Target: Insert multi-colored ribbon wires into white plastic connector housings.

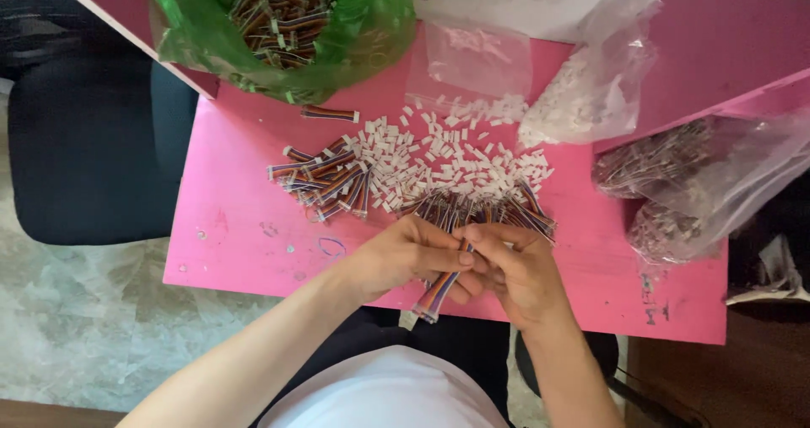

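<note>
My left hand (pixel 403 255) and my right hand (pixel 515 269) meet at the near edge of a pink table (pixel 236 225). Together they pinch a short multicoloured ribbon cable (pixel 435 297), whose lower end sticks out below my left fingers. Just beyond my hands lies a bunch of the same cables (pixel 489 210). A second heap of cables (pixel 325 181) lies to the left. Between them is a scatter of several small white plastic connectors (pixel 439 162).
A green plastic bag (pixel 278 31) of cables sits at the table's far left corner. Clear bags of white connectors (pixel 582 90) and of wired parts (pixel 675 183) lie on the right. A dark chair (pixel 84 141) stands left of the table over a stone floor.
</note>
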